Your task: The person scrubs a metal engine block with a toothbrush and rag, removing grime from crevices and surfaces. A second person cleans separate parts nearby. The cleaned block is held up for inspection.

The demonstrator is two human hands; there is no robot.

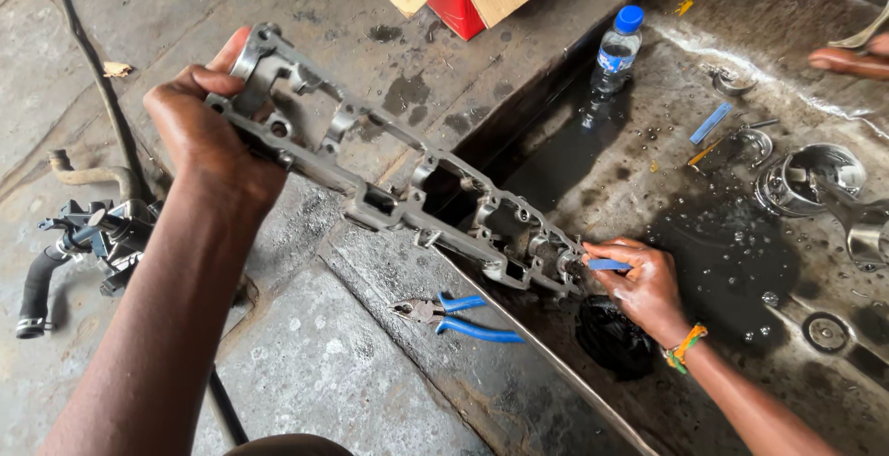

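hose assembly (74,252): black hoses and a valve body lie on the concrete floor (306,373) at far left, apart from both hands.
left hand (208,137): fingers clamped around the upper-left end of the long grey cast metal frame (398,201), lifting that end up.
metal frame: held slantwise in the air, high end at the left hand, low end reaching over the edge of the wet metal tray (667,187) to the right hand.
pliers (454,317): blue-handled, lying on the floor just below the frame, untouched.
black rag (611,336): bunched in the tray, just beside the right wrist.
right hand (644,285): fingers pinched together on a small blue tool (607,264), its tip against the low end of the frame.
step in hand: by the look of it, scraping or cleaning the frame's lower end over the tray.
next move calls for: a steady left grip while the blue tool works along the seats; likely turning the frame to reach other faces.
water bottle (616,49): upright at the tray's far edge.
pistons (820,183): lying in the tray at right, well apart from the frame.
another person's hand (847,58): at the far right edge.
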